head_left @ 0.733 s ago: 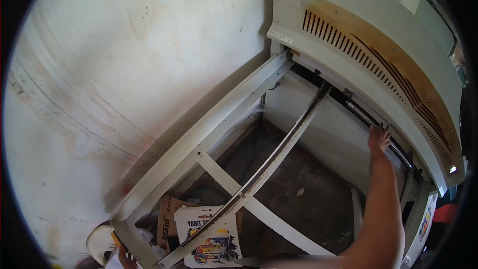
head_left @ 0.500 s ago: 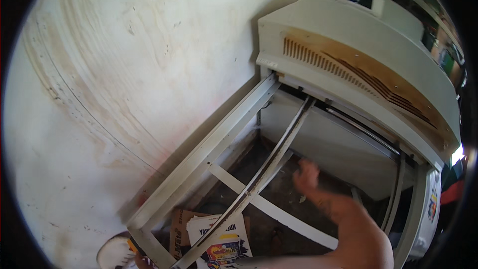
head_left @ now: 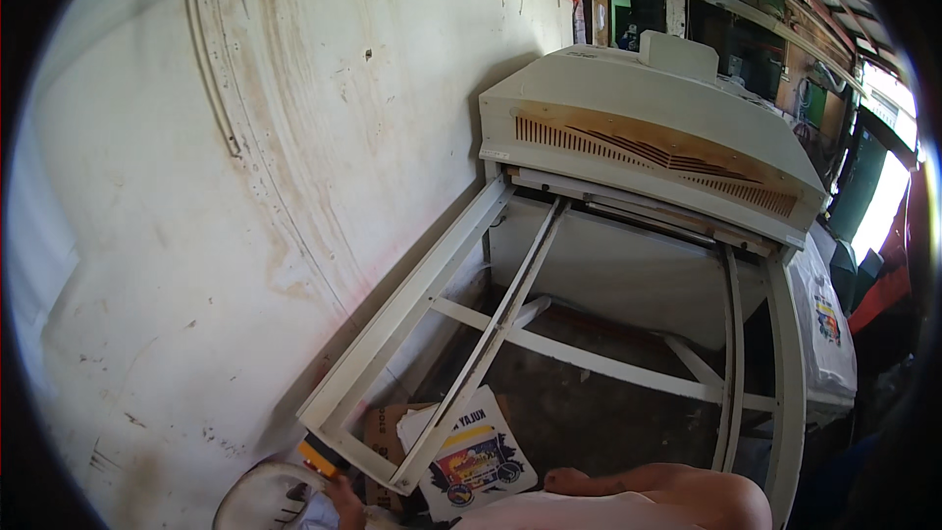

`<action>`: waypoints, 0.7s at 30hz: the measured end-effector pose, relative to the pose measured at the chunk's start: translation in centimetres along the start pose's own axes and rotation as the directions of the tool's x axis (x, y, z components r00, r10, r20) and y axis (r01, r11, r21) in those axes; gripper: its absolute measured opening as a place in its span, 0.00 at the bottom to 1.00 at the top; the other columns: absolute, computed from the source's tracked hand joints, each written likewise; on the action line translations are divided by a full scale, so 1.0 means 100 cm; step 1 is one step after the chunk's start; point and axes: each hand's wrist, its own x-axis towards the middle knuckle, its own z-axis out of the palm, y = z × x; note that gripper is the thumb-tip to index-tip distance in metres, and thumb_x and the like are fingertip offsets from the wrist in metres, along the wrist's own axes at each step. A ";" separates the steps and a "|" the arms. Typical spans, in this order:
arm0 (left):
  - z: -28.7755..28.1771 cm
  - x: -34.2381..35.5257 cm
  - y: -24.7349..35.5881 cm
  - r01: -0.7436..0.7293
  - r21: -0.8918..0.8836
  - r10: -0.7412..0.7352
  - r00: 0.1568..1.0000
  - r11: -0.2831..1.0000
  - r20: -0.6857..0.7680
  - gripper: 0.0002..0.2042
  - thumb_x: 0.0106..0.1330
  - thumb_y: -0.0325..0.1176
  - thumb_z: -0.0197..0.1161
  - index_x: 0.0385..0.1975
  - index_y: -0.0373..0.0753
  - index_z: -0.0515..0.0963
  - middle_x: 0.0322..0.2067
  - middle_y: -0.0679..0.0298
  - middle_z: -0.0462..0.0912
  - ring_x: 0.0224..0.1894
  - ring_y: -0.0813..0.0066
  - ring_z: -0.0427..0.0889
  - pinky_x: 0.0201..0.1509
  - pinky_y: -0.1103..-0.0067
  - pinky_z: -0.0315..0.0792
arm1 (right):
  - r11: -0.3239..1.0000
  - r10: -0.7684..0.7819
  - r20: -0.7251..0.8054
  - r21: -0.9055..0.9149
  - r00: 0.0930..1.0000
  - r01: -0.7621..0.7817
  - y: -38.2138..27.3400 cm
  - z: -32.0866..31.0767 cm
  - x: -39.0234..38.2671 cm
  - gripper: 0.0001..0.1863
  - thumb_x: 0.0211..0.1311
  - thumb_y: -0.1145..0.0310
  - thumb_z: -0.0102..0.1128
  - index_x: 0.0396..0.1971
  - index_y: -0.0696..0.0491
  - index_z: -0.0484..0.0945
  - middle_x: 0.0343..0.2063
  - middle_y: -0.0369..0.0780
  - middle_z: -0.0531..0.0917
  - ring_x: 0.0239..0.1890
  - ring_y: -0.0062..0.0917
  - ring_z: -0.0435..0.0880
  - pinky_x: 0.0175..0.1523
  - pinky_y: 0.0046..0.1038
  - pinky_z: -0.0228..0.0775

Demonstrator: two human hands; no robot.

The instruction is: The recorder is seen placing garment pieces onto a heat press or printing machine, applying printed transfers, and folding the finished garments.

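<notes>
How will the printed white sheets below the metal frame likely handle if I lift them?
The printed white sheets look thin and flat, so probably light and floppy. Their edges lie offset, suggesting loose layers that may slide apart.

The small object [head_left: 316, 459] is orange, the white sheet [head_left: 479, 469] printed multicoloured.

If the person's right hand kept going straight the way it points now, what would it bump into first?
Probably the printed sheet, just left of the right hand. Depth is unclear, though: the hand may be higher and pass over it toward the rail.
</notes>
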 end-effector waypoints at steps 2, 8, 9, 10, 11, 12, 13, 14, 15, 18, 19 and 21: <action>-0.019 0.013 -0.078 -0.336 0.700 -0.024 0.893 0.630 0.450 0.24 0.63 0.48 0.51 0.43 0.29 0.70 0.42 0.42 0.71 0.48 0.47 0.68 0.53 0.62 0.59 | 0.991 -0.074 -0.012 -0.114 0.997 0.073 -0.017 0.008 -0.001 0.17 0.53 0.54 0.52 0.37 0.49 0.79 0.39 0.44 0.81 0.45 0.38 0.79 0.51 0.36 0.69; -0.021 -0.004 -0.085 -0.585 0.624 0.167 0.785 0.518 0.597 0.23 0.62 0.47 0.52 0.42 0.30 0.71 0.43 0.44 0.72 0.49 0.48 0.69 0.53 0.62 0.61 | 0.983 0.001 -0.264 0.180 0.965 0.048 -0.013 0.032 -0.017 0.19 0.53 0.52 0.55 0.35 0.52 0.80 0.37 0.45 0.81 0.42 0.36 0.80 0.48 0.34 0.71; -0.020 -0.012 -0.085 -0.619 0.608 0.189 0.761 0.497 0.620 0.23 0.62 0.47 0.52 0.42 0.30 0.72 0.43 0.44 0.72 0.49 0.48 0.69 0.52 0.63 0.61 | 0.994 0.024 -0.219 0.110 0.976 0.000 0.002 0.041 -0.025 0.18 0.55 0.53 0.53 0.35 0.52 0.80 0.36 0.45 0.82 0.41 0.36 0.81 0.46 0.35 0.72; -0.020 -0.021 -0.086 -0.651 0.592 0.210 0.737 0.475 0.642 0.22 0.61 0.47 0.52 0.42 0.30 0.72 0.43 0.44 0.72 0.49 0.48 0.69 0.52 0.63 0.61 | 0.998 0.051 -0.173 0.038 0.984 -0.045 0.019 0.048 -0.033 0.17 0.57 0.55 0.52 0.35 0.52 0.80 0.35 0.44 0.82 0.39 0.37 0.81 0.44 0.35 0.73; -0.016 -0.030 -0.079 -0.683 0.572 0.234 0.711 0.453 0.663 0.22 0.61 0.47 0.52 0.42 0.31 0.72 0.43 0.45 0.72 0.49 0.48 0.69 0.52 0.63 0.62 | 0.998 0.057 -0.174 0.040 0.983 -0.050 0.047 0.060 -0.038 0.17 0.57 0.55 0.52 0.35 0.52 0.80 0.35 0.44 0.82 0.39 0.37 0.81 0.44 0.35 0.73; -0.007 -0.037 -0.073 -0.727 0.534 0.261 0.667 0.432 0.698 0.22 0.61 0.47 0.52 0.42 0.31 0.72 0.44 0.45 0.72 0.49 0.49 0.70 0.52 0.63 0.62 | 0.957 -0.047 -0.168 -0.291 0.985 -0.004 0.088 0.082 -0.045 0.14 0.57 0.58 0.51 0.34 0.51 0.80 0.33 0.44 0.82 0.37 0.37 0.82 0.43 0.37 0.74; 0.003 -0.043 -0.067 -0.769 0.492 0.287 0.619 0.407 0.731 0.22 0.61 0.47 0.53 0.42 0.31 0.73 0.44 0.45 0.72 0.49 0.49 0.70 0.52 0.63 0.62 | 0.808 -0.137 -0.122 -0.587 0.983 0.040 0.131 0.102 -0.057 0.13 0.57 0.61 0.50 0.33 0.51 0.81 0.31 0.44 0.83 0.36 0.38 0.82 0.41 0.38 0.75; 0.002 -0.054 -0.064 -0.795 0.472 0.295 0.589 0.382 0.752 0.22 0.61 0.47 0.53 0.42 0.31 0.73 0.44 0.45 0.72 0.49 0.49 0.70 0.52 0.63 0.62 | 0.815 -0.129 -0.113 -0.578 0.985 0.040 0.151 0.116 -0.072 0.13 0.57 0.61 0.50 0.33 0.51 0.81 0.31 0.44 0.83 0.36 0.38 0.82 0.41 0.38 0.75; 0.001 -0.060 -0.061 -0.820 0.451 0.308 0.556 0.352 0.772 0.22 0.61 0.47 0.53 0.42 0.31 0.73 0.44 0.46 0.73 0.49 0.49 0.70 0.52 0.64 0.62 | 0.822 -0.115 -0.070 -0.567 0.991 0.055 0.166 0.128 -0.088 0.13 0.56 0.62 0.49 0.33 0.52 0.81 0.32 0.45 0.82 0.38 0.40 0.81 0.43 0.39 0.75; 0.011 -0.069 -0.045 -0.888 0.382 0.358 0.454 0.255 0.816 0.21 0.60 0.47 0.53 0.41 0.32 0.74 0.45 0.46 0.73 0.49 0.50 0.70 0.52 0.64 0.63 | 0.823 -0.159 -0.104 -0.563 0.982 0.073 0.211 0.176 -0.134 0.12 0.53 0.64 0.49 0.28 0.52 0.81 0.29 0.47 0.82 0.33 0.41 0.82 0.37 0.40 0.76; 0.016 -0.076 -0.040 -0.911 0.340 0.370 0.407 0.236 0.835 0.21 0.60 0.47 0.53 0.41 0.32 0.74 0.45 0.47 0.73 0.50 0.50 0.70 0.51 0.64 0.63 | 0.829 -0.135 -0.104 -0.557 0.985 0.054 0.251 0.208 -0.157 0.12 0.53 0.64 0.49 0.28 0.52 0.81 0.29 0.47 0.82 0.33 0.41 0.82 0.37 0.40 0.76; 0.008 -0.098 -0.044 -0.933 0.288 0.372 0.351 0.217 0.859 0.21 0.59 0.46 0.54 0.41 0.33 0.74 0.45 0.47 0.73 0.50 0.51 0.71 0.51 0.64 0.64 | 0.812 -0.085 0.074 -0.573 0.994 0.112 0.304 0.257 -0.199 0.10 0.51 0.66 0.51 0.30 0.51 0.81 0.28 0.45 0.82 0.33 0.37 0.83 0.37 0.36 0.75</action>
